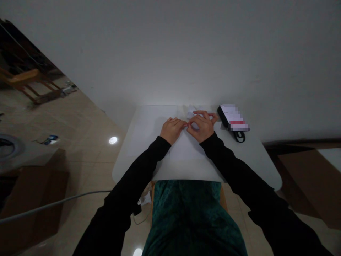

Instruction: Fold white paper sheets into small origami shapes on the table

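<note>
Over the white table, my left hand point(172, 130) and my right hand point(201, 125) meet at the fingertips. The fingers of the left are pressed together, pointing right. On the right hand, thumb and forefinger pinch in a ring while the other fingers stand raised. Whatever lies between the fingertips is too small to make out. White paper sheets point(149, 124) lie beneath and to the left of the hands. Just behind the right hand is a crumpled whitish piece point(190, 111), partly covered by the fingers.
A black-sided box point(223, 116) with a blurred top stands at the table's back right, a black loop point(239, 137) beside it. The wall point(170, 53) rises behind the table point(247, 163). Cardboard boxes point(314, 181) stand right and left; a grey cable point(66, 201) crosses at left.
</note>
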`<move>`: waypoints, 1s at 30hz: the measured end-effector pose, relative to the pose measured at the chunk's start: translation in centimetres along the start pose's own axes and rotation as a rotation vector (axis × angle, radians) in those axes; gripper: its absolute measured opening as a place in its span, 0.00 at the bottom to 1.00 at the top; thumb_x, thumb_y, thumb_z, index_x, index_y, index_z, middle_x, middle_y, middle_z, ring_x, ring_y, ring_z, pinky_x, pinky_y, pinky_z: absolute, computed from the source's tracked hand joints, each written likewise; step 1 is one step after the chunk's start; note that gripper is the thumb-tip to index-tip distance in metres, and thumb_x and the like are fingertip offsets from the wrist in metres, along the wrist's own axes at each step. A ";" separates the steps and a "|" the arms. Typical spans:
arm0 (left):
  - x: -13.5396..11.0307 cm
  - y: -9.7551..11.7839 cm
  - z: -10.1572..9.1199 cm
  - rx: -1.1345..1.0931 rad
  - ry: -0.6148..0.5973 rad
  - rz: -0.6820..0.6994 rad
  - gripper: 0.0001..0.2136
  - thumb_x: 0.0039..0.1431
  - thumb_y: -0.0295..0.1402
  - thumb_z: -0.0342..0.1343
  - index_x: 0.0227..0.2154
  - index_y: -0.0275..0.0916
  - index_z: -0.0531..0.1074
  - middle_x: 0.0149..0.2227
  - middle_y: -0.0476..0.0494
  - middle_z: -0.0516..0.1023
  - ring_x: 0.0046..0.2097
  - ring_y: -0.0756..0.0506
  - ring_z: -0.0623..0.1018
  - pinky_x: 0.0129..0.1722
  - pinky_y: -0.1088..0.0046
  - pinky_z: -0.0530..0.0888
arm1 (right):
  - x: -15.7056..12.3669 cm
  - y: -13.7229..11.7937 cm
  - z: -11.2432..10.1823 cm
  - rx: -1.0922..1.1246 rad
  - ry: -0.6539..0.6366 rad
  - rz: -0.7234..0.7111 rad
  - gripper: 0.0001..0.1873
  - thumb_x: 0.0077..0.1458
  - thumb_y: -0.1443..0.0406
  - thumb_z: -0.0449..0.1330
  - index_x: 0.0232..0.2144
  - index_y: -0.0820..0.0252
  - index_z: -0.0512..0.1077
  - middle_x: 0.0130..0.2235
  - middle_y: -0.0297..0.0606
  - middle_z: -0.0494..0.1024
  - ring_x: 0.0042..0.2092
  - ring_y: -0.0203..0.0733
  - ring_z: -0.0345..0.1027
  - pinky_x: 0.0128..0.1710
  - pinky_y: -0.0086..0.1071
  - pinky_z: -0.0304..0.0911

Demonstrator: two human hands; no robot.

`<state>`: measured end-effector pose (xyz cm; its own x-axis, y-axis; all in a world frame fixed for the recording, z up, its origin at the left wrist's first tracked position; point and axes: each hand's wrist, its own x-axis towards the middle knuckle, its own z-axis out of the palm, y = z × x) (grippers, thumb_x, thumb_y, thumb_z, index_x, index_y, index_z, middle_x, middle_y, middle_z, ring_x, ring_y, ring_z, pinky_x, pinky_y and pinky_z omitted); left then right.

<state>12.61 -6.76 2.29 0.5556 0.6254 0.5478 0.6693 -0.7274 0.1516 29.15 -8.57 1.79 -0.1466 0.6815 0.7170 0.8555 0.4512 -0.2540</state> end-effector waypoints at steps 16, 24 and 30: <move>-0.9 -7.3 -2.7 -0.274 0.609 -0.666 0.08 0.61 0.35 0.54 0.31 0.39 0.75 0.27 0.50 0.77 0.32 0.50 0.75 0.34 0.75 0.70 | 1.4 6.6 -1.0 0.739 0.087 0.666 0.13 0.46 0.54 0.63 0.28 0.57 0.77 0.31 0.37 0.80 0.35 0.42 0.73 0.36 0.39 0.67; -0.6 -6.8 -0.7 -0.548 0.576 -0.740 0.06 0.57 0.33 0.55 0.29 0.37 0.75 0.28 0.49 0.78 0.31 0.50 0.76 0.34 0.74 0.74 | 0.2 3.8 1.0 1.228 -0.173 0.662 0.17 0.39 0.52 0.70 0.29 0.55 0.79 0.31 0.34 0.81 0.34 0.38 0.74 0.37 0.38 0.71; -0.6 -6.1 -0.7 -0.583 0.546 -0.735 0.07 0.57 0.34 0.56 0.30 0.37 0.76 0.30 0.47 0.80 0.33 0.49 0.78 0.36 0.72 0.76 | 0.3 3.8 1.2 1.344 -0.147 0.614 0.16 0.34 0.53 0.73 0.26 0.53 0.80 0.28 0.32 0.80 0.30 0.38 0.72 0.36 0.41 0.73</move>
<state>7.82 -2.90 1.55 -0.2765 0.8578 0.4332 0.3308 -0.3383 0.8810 31.78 -5.95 0.29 -0.0585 0.9718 0.2285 -0.2757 0.2043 -0.9393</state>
